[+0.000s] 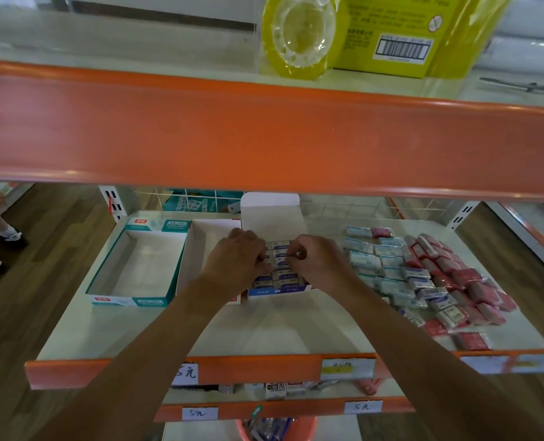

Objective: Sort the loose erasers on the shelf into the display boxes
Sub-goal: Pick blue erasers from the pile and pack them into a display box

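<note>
Your right hand point(315, 262) pinches eraser point(282, 261) inside blue display box point(277, 291), middle of shelf point(264, 329); your left hand point(235, 259) curls over same rows, fingertips hidden, grip unclear. Loose erasers point(423, 278) heaped right, labels blurred.

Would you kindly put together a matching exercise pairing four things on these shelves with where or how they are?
Things: 1 teal box; 2 blue box; 3 loose erasers; 4 yellow package.
States: A on the upper shelf; B heaped at the right; C empty, at the far left; D holds rows of erasers.
Pairs: 1-C; 2-D; 3-B; 4-A.
</note>
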Demonstrator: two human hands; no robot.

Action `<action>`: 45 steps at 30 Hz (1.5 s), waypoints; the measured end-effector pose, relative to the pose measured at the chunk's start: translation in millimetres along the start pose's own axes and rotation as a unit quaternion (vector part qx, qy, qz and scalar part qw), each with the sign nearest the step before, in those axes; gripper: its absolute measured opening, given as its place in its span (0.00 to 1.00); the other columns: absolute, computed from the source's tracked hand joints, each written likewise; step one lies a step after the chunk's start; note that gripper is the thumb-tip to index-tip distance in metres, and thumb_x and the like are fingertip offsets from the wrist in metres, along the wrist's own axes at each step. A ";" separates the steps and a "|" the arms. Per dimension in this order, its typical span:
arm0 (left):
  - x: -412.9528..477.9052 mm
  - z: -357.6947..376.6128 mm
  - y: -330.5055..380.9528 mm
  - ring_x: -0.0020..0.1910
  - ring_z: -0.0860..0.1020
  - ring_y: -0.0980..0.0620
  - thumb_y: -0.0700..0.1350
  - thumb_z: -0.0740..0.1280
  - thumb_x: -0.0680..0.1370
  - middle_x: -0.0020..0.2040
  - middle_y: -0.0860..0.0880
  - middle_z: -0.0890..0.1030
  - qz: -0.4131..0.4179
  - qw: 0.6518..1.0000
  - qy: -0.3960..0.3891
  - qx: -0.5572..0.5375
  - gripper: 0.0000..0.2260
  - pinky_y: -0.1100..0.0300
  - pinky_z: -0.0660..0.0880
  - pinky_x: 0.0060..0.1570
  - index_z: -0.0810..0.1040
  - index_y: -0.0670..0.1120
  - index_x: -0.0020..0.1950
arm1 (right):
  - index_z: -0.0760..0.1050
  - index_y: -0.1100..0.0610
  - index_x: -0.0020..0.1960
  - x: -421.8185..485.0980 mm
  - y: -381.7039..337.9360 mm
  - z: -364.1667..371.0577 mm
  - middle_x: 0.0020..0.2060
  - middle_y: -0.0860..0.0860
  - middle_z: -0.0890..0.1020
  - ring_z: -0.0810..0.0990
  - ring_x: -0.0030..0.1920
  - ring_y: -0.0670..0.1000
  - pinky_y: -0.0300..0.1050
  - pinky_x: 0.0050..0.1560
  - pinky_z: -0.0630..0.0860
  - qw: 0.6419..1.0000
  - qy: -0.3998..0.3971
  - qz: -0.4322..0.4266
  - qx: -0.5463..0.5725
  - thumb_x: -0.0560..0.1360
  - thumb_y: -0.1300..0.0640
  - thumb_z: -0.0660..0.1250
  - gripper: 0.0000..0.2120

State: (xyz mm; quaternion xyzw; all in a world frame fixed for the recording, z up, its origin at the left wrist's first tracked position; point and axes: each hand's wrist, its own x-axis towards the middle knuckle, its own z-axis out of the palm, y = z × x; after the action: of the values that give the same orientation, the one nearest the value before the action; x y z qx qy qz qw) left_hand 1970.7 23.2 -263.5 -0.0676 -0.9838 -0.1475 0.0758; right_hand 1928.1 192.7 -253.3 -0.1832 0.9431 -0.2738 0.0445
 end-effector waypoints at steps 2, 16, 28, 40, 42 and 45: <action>1.2 -2.3 1.5 0.52 0.72 0.52 0.57 0.64 0.77 0.54 0.49 0.78 -0.007 1.000 0.003 0.013 0.15 0.58 0.72 0.54 0.78 0.46 0.52 | 0.78 0.56 0.50 -0.6 0.3 -1.5 0.44 0.48 0.79 0.75 0.36 0.44 0.27 0.24 0.64 1.000 -0.006 -0.002 0.004 0.76 0.55 0.68 0.06; 24.8 2.2 78.7 0.55 0.72 0.49 0.54 0.62 0.79 0.54 0.48 0.78 0.064 0.995 0.058 0.042 0.13 0.55 0.72 0.56 0.78 0.47 0.55 | 0.76 0.56 0.60 -34.2 50.6 -49.5 0.54 0.53 0.81 0.79 0.53 0.54 0.49 0.51 0.76 0.989 0.077 -0.098 -0.083 0.77 0.55 0.66 0.12; 38.3 24.3 148.1 0.50 0.76 0.42 0.44 0.70 0.73 0.44 0.45 0.79 0.144 0.987 0.066 0.014 0.05 0.50 0.74 0.44 0.81 0.43 0.45 | 0.70 0.50 0.69 -68.6 115.1 -91.3 0.66 0.50 0.74 0.69 0.67 0.51 0.47 0.66 0.67 0.989 0.051 -0.039 -0.133 0.79 0.52 0.62 0.18; 17.1 59.2 195.7 0.50 0.72 0.47 0.50 0.67 0.76 0.44 0.47 0.78 0.194 0.979 -0.028 -0.059 0.09 0.57 0.69 0.43 0.81 0.45 0.48 | 0.80 0.56 0.55 -108.9 171.3 -112.4 0.50 0.53 0.82 0.79 0.52 0.57 0.51 0.47 0.78 0.973 0.089 -0.122 -0.173 0.72 0.56 0.68 0.12; 13.2 63.4 196.5 0.48 0.73 0.47 0.49 0.67 0.76 0.42 0.46 0.78 0.188 0.980 -0.032 -0.064 0.08 0.56 0.70 0.43 0.81 0.45 0.47 | 0.81 0.55 0.53 -111.5 175.3 -110.4 0.50 0.52 0.82 0.78 0.52 0.57 0.51 0.47 0.78 0.971 0.084 -0.125 -0.187 0.71 0.57 0.70 0.11; 12.2 63.3 196.7 0.50 0.74 0.45 0.46 0.66 0.77 0.44 0.46 0.79 0.187 0.979 -0.034 -0.070 0.07 0.55 0.73 0.44 0.82 0.46 0.50 | 0.82 0.57 0.51 -113.2 179.5 -111.0 0.47 0.53 0.84 0.80 0.48 0.59 0.53 0.46 0.79 0.969 0.105 -0.111 -0.196 0.67 0.60 0.76 0.13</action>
State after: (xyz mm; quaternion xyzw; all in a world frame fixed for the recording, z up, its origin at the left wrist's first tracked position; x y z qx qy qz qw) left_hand 1981.2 229.9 -266.2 -0.2606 -0.9432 -0.1963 0.0634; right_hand 1955.1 430.6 -256.9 -0.2627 0.9514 -0.1049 -0.1219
